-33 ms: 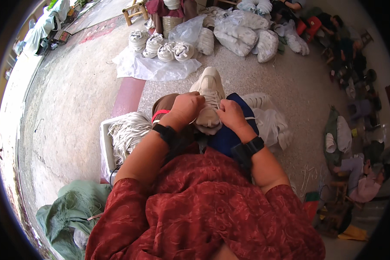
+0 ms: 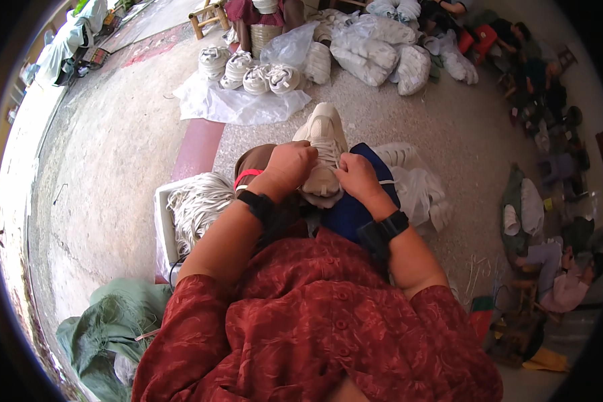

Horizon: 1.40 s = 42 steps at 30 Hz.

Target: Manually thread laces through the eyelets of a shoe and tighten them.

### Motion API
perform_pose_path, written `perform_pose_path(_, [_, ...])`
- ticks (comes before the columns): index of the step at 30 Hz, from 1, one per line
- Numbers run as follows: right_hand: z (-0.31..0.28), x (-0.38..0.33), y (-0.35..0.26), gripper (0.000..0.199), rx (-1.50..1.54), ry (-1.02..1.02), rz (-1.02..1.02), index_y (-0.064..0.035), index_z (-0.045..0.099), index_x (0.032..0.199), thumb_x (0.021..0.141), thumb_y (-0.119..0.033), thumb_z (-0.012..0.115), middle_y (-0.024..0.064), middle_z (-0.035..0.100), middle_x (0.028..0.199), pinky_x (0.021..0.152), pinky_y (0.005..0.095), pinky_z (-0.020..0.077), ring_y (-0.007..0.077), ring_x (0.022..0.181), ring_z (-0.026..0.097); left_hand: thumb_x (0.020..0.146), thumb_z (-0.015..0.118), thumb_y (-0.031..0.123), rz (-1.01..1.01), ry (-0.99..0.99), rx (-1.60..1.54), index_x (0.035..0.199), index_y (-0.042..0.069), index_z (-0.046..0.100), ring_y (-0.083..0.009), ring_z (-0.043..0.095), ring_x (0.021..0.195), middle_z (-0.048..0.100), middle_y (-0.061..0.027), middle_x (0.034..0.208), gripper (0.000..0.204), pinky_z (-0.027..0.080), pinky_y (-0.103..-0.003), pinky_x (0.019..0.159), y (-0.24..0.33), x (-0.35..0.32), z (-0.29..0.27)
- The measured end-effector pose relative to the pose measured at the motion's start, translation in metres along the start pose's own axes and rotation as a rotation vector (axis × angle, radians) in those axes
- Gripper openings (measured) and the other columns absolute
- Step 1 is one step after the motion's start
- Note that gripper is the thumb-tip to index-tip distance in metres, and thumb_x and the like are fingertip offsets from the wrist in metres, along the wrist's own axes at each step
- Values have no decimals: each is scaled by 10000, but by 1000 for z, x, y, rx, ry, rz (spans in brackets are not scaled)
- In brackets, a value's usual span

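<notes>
A cream sneaker (image 2: 325, 124) rests on my lap, toe pointing away from me, with pale shoelaces (image 2: 325, 151) crossing its front in rows. At the left edge of the lacing my left hand (image 2: 291, 167) is closed in a pinch on the shoelace. Opposite it, my right hand (image 2: 358, 175) is curled closed by the right edge, also pinching at the lace. The fingers largely hide the bits of lace they grip. The shoe's padded tongue and opening (image 2: 322, 182) face me between both wrists.
Left of my legs stands a white bin (image 2: 163, 218) heaped with loose laces (image 2: 201, 208). A bag of shoes (image 2: 415, 181) lies to my right. Ahead, several shoes (image 2: 254, 72) sit on plastic sheeting (image 2: 234, 107), near bagged shoes (image 2: 368, 50). A green sack (image 2: 114, 328) lies lower left; other people sit at right.
</notes>
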State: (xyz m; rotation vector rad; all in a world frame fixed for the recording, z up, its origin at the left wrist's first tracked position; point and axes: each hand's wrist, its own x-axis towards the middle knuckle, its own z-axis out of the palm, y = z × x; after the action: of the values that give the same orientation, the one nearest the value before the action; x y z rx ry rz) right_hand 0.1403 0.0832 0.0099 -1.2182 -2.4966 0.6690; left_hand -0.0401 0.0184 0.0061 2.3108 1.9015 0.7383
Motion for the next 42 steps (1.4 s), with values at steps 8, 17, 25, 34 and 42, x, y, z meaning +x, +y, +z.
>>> perform_pose_path(8, [3,2,-3,151,-93,81,-61,-35,548,708,712,-154,640,167,587,694,611,441,453,361,709,583,699,593,175,64,15,290,686,67,572,-271,609,670,590,-100,746,110,500,-380,599,12,14,2])
perform_pose_path(17, [2,-3,-4,169,-53,85,-106,-29,508,743,741,-156,619,197,571,699,621,471,447,398,721,564,679,597,84,-252,253,-297,780,37,599,-255,603,667,585,-115,790,111,487,-344,605,-11,-10,8])
perform_pose_path(25, [3,-4,-9,123,-164,73,-108,-32,526,773,757,-138,588,194,586,693,620,474,458,386,713,584,711,594,134,-287,107,-291,841,63,615,-308,597,762,575,-113,876,149,487,-386,687,-6,-6,6])
perform_pose_path(34, [-4,-2,-11,132,-223,38,-97,-39,564,753,769,-167,588,184,592,678,631,463,469,371,711,598,667,599,144,-86,16,-357,762,54,621,-309,593,770,585,-114,836,133,482,-379,698,-5,2,-8])
perform_pose_path(42, [-8,13,4,231,10,-129,37,-27,643,768,762,-250,585,197,613,763,673,450,473,373,761,601,730,615,211,-97,-221,-271,717,23,618,-297,592,730,606,-128,729,188,471,-358,677,-9,12,-11])
